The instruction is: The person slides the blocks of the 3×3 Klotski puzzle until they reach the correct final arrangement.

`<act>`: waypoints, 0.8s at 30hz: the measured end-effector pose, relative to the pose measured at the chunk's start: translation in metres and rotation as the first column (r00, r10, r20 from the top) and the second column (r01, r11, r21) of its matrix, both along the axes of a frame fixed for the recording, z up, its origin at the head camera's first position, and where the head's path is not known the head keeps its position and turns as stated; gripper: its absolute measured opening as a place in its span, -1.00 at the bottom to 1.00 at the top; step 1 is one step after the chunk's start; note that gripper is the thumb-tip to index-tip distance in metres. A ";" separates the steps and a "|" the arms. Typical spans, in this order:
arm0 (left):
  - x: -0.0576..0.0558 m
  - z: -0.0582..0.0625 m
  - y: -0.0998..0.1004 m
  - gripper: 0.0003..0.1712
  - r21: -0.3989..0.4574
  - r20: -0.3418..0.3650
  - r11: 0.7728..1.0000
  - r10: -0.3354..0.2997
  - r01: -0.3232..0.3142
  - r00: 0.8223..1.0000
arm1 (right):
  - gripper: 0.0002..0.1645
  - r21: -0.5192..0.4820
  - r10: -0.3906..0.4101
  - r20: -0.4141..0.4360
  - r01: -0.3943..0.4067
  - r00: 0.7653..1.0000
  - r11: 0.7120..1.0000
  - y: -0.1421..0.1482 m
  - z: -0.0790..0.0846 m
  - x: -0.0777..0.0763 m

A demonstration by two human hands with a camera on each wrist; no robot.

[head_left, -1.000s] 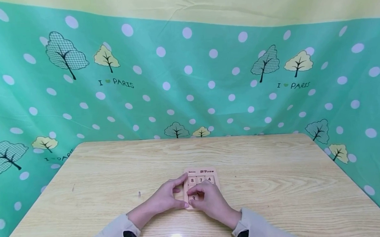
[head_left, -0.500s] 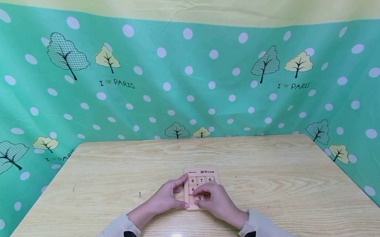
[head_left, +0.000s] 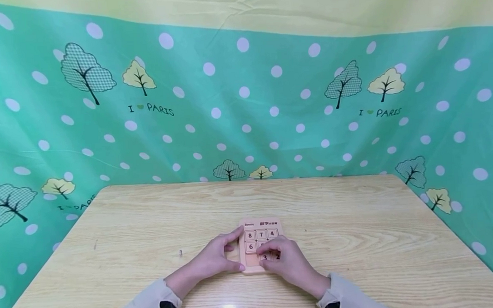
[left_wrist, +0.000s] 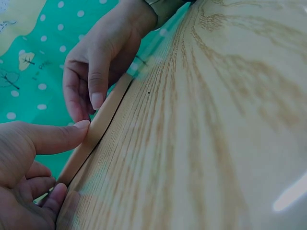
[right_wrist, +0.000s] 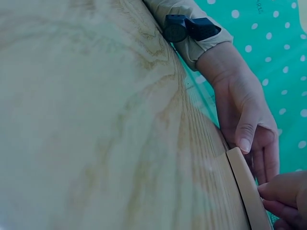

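Note:
A wooden number sliding puzzle [head_left: 255,220] lies flat on the table, with 8, 7 and 4 in its top row. My left hand [head_left: 213,255] holds its left side, index finger near the upper corner and thumb at the lower one. In the bottom row, my right hand [head_left: 286,260] has thumb and index finger at the left part of the 3 tile [head_left: 265,257], pinching it. The 2 tile [head_left: 278,256] sits just right of it, partly covered. The slot at lower left [head_left: 251,260] is bare. Below the 8 is the 6 tile [head_left: 251,247]; fingers hide the rest of that row.
The light wood-grain table [head_left: 158,223] spreads around the puzzle. A green dotted cloth [head_left: 228,127] with printed trees hangs behind and beside it. Both wrists wear black devices [right_wrist: 189,28] over pale sleeves.
My right hand has slid the 3 tile rightward along the bottom row, baring the lower-left slot. The 6, 4 and part of the 2 have come into view. My left hand stays put.

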State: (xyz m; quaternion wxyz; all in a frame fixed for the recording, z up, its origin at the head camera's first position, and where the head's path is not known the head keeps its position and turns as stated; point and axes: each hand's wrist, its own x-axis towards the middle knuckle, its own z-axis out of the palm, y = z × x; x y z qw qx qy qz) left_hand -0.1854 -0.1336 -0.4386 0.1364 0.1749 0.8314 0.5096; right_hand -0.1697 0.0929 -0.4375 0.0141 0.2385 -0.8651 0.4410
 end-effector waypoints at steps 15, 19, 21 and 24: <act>0.002 0.002 0.002 0.13 -0.007 -0.025 1.000 0.022 -0.022 0.999 | -0.74 -0.055 -0.059 0.039 0.061 0.997 0.997 -0.003 -0.004 -0.017; 0.003 0.002 0.002 0.13 -0.005 -0.021 1.000 0.026 -0.026 0.999 | -0.72 -0.048 -0.065 0.052 0.067 0.997 0.997 -0.005 -0.006 -0.020; 0.003 0.002 0.002 0.12 0.000 -0.022 1.000 0.028 -0.028 0.999 | -0.70 -0.048 -0.066 0.059 0.069 0.996 0.996 -0.006 -0.006 -0.021; 0.002 0.001 0.002 0.12 -0.009 -0.024 0.999 0.031 -0.032 0.999 | -0.68 -0.043 -0.070 0.060 0.073 0.996 0.996 -0.007 -0.006 -0.021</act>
